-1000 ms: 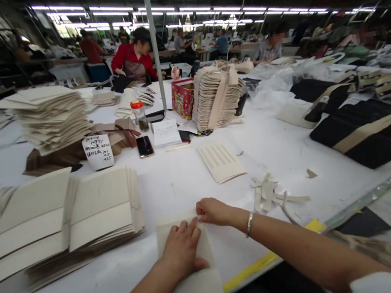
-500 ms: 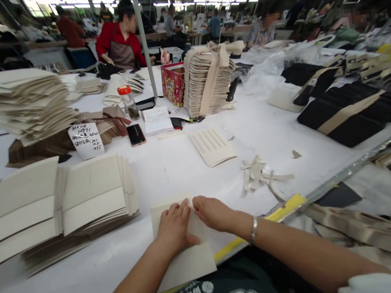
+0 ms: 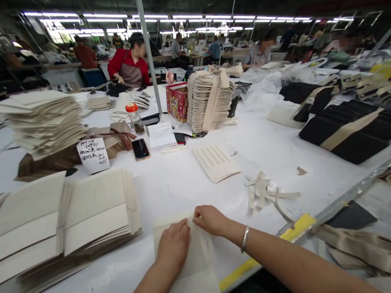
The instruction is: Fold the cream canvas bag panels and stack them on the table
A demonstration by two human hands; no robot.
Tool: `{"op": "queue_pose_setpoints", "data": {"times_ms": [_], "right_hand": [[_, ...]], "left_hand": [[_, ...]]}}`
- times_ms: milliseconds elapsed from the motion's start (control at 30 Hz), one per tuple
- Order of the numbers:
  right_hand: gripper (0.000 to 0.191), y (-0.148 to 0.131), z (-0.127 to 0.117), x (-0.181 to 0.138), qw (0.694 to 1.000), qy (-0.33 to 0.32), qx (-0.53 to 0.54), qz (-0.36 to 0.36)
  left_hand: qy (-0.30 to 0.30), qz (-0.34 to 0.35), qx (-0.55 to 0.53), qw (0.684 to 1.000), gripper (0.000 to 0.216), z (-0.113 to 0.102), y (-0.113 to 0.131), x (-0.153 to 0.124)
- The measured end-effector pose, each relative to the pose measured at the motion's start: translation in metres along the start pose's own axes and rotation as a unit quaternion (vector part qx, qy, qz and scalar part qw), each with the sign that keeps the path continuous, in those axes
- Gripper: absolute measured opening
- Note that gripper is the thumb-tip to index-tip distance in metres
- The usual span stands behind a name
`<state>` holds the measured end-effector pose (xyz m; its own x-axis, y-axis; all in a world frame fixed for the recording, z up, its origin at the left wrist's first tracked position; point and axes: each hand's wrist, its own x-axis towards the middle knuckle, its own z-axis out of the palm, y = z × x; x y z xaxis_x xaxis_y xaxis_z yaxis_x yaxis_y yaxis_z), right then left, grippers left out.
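Observation:
A cream fabric panel point(image 3: 200, 286) lies at the table's front edge, its lower end reaching over the yellow-taped edge. My left hand point(image 3: 175, 247) rests palm down on its upper part, fingers lying flat and close together. At the panel's upper right edge my right hand point(image 3: 209, 219) is closed in a pinch, right beside the left fingertips. A narrow band runs down the panel's right side below that pinch; whether it is a separate strip I cannot tell. Left of the hands stand stacks of similar cream panels point(image 3: 97, 208).
Cut strips point(image 3: 265, 190) lie to the right, with a slotted cream piece point(image 3: 217, 163) beyond. Farther back are a phone point(image 3: 141, 149), a red-lidded jar point(image 3: 134, 119), a tied bundle point(image 3: 210, 101) and a metal pole point(image 3: 147, 44). Black pieces point(image 3: 343, 132) lie at right.
The camera view has tilted up, so the scene sits lower. My left thumb, spread out before, no longer shows apart from the hand. Both hands stay at the panel's upper edge.

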<state>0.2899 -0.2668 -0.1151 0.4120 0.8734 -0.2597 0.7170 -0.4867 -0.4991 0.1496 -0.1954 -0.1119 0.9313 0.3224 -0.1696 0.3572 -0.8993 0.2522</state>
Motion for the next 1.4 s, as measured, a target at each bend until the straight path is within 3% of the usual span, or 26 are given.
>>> {"op": "queue_pose_setpoints", "data": {"times_ms": [167, 367, 567, 867, 1167, 1400], "right_hand": [[0.015, -0.002, 0.0, 0.011, 0.996, -0.044, -0.072, 0.001], [0.022, -0.008, -0.002, 0.009, 0.994, -0.022, -0.075, -0.076], [0.019, -0.02, 0.003, 0.025, 0.99, -0.052, -0.103, -0.082], [0.014, -0.032, 0.0, 0.039, 0.986, -0.104, -0.122, -0.047], [0.012, -0.019, 0.008, 0.027, 0.989, -0.048, -0.055, -0.129], [0.016, -0.022, 0.008, 0.028, 0.992, -0.051, -0.023, -0.111]], "left_hand": [[0.011, -0.038, -0.053, 0.998, 0.021, -0.014, -0.007, 0.028], [0.003, 0.026, -0.07, 0.997, 0.009, -0.006, -0.015, 0.012], [-0.002, 0.037, -0.045, 0.998, 0.033, 0.013, -0.022, -0.003], [-0.039, 0.019, -0.052, 0.998, 0.051, 0.007, -0.021, 0.004], [-0.061, -0.026, -0.067, 0.996, 0.062, 0.006, -0.017, 0.001], [-0.038, -0.029, -0.097, 0.994, 0.061, 0.011, -0.019, -0.004]]}}
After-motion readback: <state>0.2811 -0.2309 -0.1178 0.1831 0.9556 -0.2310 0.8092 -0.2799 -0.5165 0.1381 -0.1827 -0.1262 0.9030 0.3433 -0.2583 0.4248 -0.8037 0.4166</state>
